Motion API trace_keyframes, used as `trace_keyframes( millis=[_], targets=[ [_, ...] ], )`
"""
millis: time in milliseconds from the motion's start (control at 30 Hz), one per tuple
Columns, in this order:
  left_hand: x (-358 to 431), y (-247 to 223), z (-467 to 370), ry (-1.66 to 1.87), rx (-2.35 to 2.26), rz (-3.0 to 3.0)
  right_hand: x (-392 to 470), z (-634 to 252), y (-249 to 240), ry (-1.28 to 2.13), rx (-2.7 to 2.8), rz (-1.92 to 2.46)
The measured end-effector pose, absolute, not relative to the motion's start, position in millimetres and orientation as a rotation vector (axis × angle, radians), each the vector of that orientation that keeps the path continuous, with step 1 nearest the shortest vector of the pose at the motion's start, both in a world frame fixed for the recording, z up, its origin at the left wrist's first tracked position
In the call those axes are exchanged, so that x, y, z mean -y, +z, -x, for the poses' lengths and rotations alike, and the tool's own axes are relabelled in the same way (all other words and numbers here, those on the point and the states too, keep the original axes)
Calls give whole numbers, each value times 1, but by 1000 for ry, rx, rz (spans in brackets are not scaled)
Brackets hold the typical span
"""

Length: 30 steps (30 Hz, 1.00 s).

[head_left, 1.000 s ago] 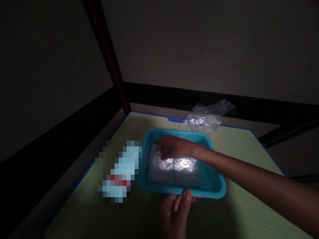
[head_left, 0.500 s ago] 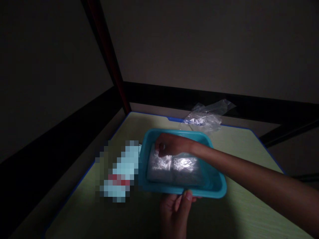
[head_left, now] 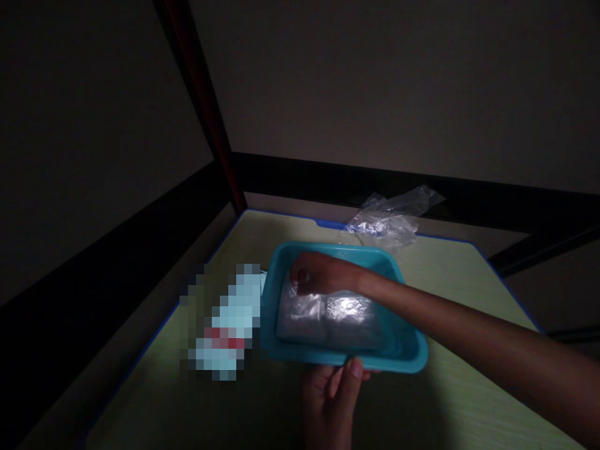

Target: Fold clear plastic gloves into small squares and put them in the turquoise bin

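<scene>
A turquoise plastic tray [head_left: 403,350] sits over the table, its long side facing me. My left hand [head_left: 335,400] grips the near rim, with the thumb on top and the other fingers beneath. Inside the tray lie two shiny clear plastic packets, a left packet [head_left: 300,319] and a right packet [head_left: 354,315], side by side. My right hand [head_left: 323,273] reaches across from the right, fingers curled into a pinch on the far left part of the left packet. Its fingertips are partly hidden by the hand itself.
A crumpled clear plastic bag [head_left: 384,222] lies at the far edge of the pale table [head_left: 478,300], against the wall. Left of the tray is a blurred-out light blue item [head_left: 237,306] with a red band. Dark-trimmed walls [head_left: 375,94] border the table's back and left.
Hardly anything differs. The right hand has shifted very slightly left over the packet, and the tray stays in the left hand's grip.
</scene>
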<state>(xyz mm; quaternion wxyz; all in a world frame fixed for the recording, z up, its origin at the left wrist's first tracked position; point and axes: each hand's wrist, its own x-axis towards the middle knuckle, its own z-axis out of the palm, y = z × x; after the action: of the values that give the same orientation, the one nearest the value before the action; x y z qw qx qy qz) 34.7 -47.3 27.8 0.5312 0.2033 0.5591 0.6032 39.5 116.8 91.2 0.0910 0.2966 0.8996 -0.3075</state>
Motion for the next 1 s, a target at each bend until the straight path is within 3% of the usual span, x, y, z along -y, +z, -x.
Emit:
trace_keyframes(
  millis=[500,1000],
  targets=[
    [46,31,-35,1436,-1340,-486,-116,-71,101,-906,-2981,-986],
    [41,30,-36,1494,-1268,-456,-96,-159,127,-1565,-2977,-1618]
  ],
)
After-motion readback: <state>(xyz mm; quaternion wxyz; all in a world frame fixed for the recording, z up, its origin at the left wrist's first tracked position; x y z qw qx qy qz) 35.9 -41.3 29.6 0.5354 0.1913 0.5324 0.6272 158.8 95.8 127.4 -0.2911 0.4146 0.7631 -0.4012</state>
